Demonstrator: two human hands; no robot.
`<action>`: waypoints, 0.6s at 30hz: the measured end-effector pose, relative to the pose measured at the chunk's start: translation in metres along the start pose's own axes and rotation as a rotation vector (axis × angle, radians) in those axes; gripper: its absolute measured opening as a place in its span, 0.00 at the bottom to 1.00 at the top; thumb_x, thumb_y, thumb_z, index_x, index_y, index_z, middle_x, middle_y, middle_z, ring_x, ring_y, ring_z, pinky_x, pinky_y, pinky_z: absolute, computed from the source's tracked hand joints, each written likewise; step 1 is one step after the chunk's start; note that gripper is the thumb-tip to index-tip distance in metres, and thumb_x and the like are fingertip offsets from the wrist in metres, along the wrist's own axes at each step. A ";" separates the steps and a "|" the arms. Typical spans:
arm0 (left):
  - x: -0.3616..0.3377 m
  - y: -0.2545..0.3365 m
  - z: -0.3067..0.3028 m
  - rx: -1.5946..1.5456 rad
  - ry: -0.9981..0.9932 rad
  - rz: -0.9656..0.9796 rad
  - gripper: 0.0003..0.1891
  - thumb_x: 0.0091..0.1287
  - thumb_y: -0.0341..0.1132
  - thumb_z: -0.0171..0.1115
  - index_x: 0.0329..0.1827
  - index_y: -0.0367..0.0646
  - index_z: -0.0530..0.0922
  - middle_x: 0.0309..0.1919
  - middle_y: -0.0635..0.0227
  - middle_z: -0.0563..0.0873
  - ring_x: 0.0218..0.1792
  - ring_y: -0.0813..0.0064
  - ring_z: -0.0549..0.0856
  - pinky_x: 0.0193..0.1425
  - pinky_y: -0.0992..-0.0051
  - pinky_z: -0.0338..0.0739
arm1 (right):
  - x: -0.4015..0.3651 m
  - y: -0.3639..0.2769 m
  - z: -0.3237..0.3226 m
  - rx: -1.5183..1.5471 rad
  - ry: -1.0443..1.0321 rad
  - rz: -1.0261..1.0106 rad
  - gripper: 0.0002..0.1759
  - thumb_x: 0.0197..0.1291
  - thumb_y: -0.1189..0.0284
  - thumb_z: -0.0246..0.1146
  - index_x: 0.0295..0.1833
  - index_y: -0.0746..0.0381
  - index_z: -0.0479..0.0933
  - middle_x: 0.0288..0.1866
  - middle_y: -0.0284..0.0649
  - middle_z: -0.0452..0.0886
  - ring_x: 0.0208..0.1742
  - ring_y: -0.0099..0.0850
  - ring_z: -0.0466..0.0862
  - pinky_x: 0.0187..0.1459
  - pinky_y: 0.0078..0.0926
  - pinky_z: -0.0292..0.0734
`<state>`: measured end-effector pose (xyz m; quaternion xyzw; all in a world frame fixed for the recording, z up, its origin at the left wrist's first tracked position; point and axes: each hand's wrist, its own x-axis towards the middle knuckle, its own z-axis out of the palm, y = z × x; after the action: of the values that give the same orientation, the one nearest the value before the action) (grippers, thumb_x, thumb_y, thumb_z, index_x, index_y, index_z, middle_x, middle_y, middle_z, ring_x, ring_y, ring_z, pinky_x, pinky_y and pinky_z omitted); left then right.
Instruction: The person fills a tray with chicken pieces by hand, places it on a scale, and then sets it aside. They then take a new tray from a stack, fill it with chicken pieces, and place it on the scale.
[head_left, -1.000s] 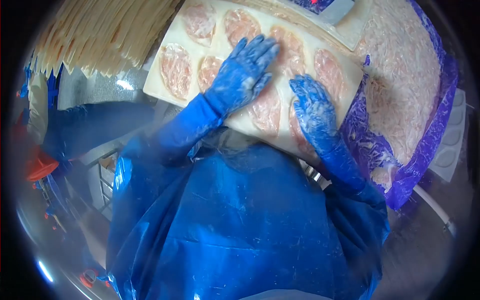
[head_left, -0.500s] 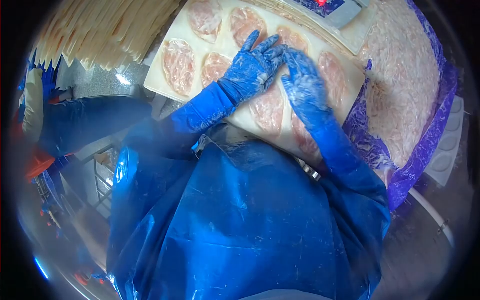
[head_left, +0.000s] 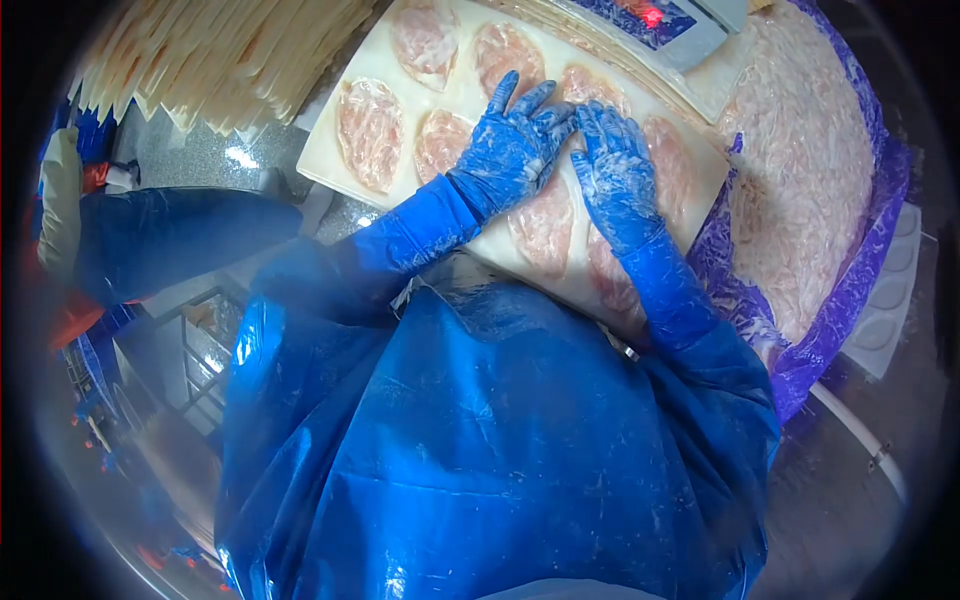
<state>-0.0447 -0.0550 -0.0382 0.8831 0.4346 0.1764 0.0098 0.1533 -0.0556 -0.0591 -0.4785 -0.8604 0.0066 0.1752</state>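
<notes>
A white board with oval patches of pale pink raw meat lies before me. My left hand, in a blue glove smeared with white residue, rests flat near the board's middle with its fingers spread. Beside it my right hand, gloved the same way, lies with fingers stretched out; the two hands meet at the fingertips and thumbs. Both press on or just over a patch of meat that they mostly hide. Further meat ovals show below the hands and around them.
At right a big heap of shredded raw meat lies on purple sheeting. A stack of thin pale sheets stands upper left. At the top is a device with a red display. Another person's blue sleeve reaches in at left.
My right hand has come slightly down and its fingers now lie stretched beside the left hand, sharper than before. The board appears shifted a little right in the view. The person's arm at left barely differs.
</notes>
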 end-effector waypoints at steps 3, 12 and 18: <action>-0.006 0.003 0.002 0.029 0.035 -0.014 0.25 0.66 0.34 0.59 0.69 0.48 0.77 0.69 0.64 0.78 0.76 0.54 0.68 0.82 0.42 0.48 | -0.001 0.004 -0.013 -0.087 -0.029 -0.083 0.33 0.65 0.62 0.63 0.74 0.61 0.70 0.75 0.44 0.72 0.76 0.43 0.70 0.77 0.50 0.58; -0.009 0.005 0.008 -0.113 0.051 -0.017 0.25 0.68 0.36 0.59 0.69 0.41 0.76 0.67 0.58 0.78 0.74 0.53 0.69 0.81 0.47 0.53 | -0.008 -0.005 -0.003 -0.062 0.030 -0.001 0.28 0.62 0.63 0.64 0.68 0.59 0.77 0.69 0.40 0.78 0.71 0.40 0.74 0.75 0.47 0.61; 0.001 0.006 -0.008 -0.051 -0.012 -0.044 0.26 0.69 0.36 0.58 0.70 0.41 0.75 0.69 0.57 0.76 0.74 0.52 0.69 0.81 0.48 0.54 | 0.011 0.025 -0.027 0.082 0.190 0.060 0.21 0.62 0.71 0.65 0.62 0.60 0.79 0.60 0.41 0.81 0.62 0.40 0.78 0.66 0.41 0.70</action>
<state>-0.0428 -0.0590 -0.0292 0.8738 0.4493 0.1818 0.0387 0.1768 -0.0378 -0.0348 -0.4948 -0.8243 0.0016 0.2751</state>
